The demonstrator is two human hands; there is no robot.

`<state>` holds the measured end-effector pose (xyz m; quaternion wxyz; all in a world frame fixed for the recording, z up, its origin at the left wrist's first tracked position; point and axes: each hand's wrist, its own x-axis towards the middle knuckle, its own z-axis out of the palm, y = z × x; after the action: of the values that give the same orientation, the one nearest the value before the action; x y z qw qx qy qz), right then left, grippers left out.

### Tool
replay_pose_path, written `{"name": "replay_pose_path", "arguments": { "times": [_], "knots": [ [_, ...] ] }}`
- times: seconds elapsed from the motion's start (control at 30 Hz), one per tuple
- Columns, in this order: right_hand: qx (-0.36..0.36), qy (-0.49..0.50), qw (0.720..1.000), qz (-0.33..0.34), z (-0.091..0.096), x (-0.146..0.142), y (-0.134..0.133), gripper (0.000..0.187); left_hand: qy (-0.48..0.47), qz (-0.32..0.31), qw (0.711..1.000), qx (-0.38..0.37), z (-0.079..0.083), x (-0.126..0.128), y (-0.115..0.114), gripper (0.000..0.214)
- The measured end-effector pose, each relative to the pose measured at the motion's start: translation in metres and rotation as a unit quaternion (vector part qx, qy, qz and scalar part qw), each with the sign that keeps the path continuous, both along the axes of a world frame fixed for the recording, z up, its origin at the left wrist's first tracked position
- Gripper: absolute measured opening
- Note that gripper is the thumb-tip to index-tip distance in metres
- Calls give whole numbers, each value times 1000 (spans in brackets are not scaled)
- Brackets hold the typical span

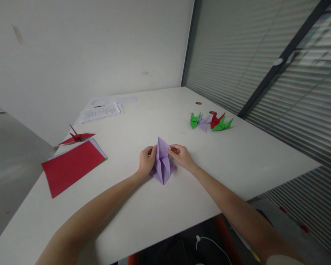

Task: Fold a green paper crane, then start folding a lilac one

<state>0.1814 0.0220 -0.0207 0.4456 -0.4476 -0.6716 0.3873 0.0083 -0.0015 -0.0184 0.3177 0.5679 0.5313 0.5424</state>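
Note:
A partly folded sheet of light purple origami paper (163, 166) is between my two hands over the white table (132, 228). Its upper flap stands up to a point, and the lower part shows several creases meeting in a point toward me. My left hand (148, 159) pinches the left edge between thumb and curled fingers. On the right edge, my right hand (181, 155) grips the paper, thumb on the near face and fingers behind. Parts of both hands' fingers are hidden by the paper.
Red paper sheets (73, 167) lie at left, with a red paper crane (76, 137) behind them. Printed papers (102, 111) and a pen (99, 106) are farther back. Several folded cranes, including a green crane (222, 125), stand at right near the window blinds (223, 62).

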Motion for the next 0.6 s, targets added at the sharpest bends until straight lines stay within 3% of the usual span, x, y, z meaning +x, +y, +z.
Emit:
{"name": "replay_pose_path", "arguments": {
  "times": [0.2,0.4,0.6],
  "knots": [
    [19,4,999,-27,2,-1,-1,30,12,6,1000,2,0,0,-1,40],
    [-22,22,999,-43,7,3,1,23,53,-19,998,-4,-3,2,-5,41],
    [-61,29,998,-14,15,13,5,28,25,-90,996,-14,-1,5,-10,38]
  ]
}}
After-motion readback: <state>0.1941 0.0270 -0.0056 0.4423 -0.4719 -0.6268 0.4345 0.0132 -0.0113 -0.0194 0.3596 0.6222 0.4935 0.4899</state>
